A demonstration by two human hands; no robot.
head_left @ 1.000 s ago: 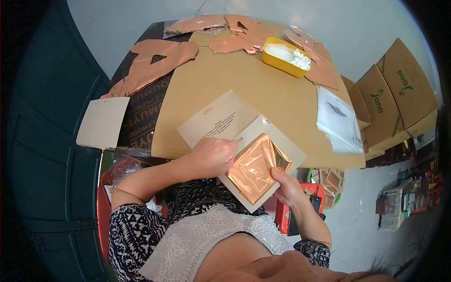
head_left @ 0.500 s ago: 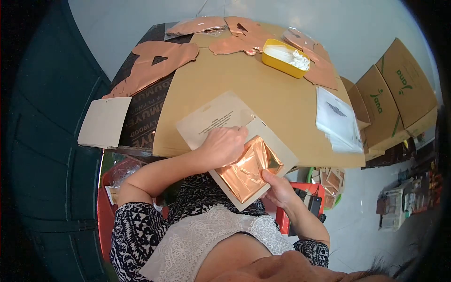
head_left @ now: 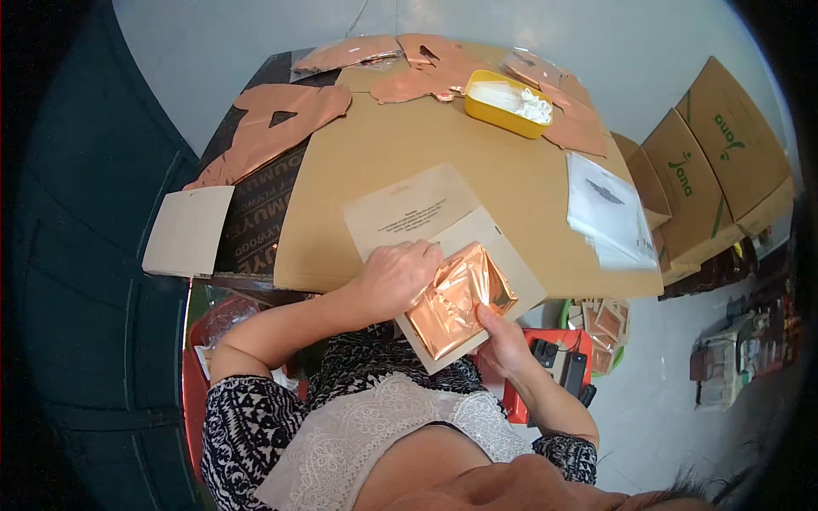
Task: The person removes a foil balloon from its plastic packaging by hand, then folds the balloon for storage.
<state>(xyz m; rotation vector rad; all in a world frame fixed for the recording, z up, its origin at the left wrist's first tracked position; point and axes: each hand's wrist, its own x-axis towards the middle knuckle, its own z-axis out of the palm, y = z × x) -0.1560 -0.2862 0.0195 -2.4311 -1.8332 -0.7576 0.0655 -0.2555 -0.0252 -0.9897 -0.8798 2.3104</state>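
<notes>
1. The left hand (head_left: pixel 394 277) lies palm down on the left side of the shiny foil (head_left: pixel 456 300). Its fingers are curled and press on the foil. It is pushing down, not really holding anything.
2. The left arm comes in from the lower left, bent at the elbow, bare up to a black and white sleeve (head_left: pixel 243 426).
3. The right hand (head_left: pixel 504 342) is under the bottom right edge of the card (head_left: pixel 503 255). Its thumb sits on top, at the edge of the foil, and pinches foil and card. The other fingers are hidden below.
4. The right arm comes up from the lower right and is bent too.
5. The foil is copper colored and crinkly. It lies on the card, tilted like a diamond.
6. The card sticks out past the near edge of the table (head_left: pixel 409 145), over the person's lap.
7. A paper (head_left: pixel 413 213) with small print lies on the table, just behind the card, partly under it.
8. A yellow tray (head_left: pixel 503 111) with white stuff in it sits at the far side of the table.
9. Flat copper balloons (head_left: pixel 273 128) lie along the far and left edges.
10. A stack of clear bags (head_left: pixel 609 213) is on the right side of the table.
11. A blank card (head_left: pixel 186 232) hangs off the left side.
12. Brown boxes (head_left: pixel 724 162) stand on the floor to the right.
</notes>
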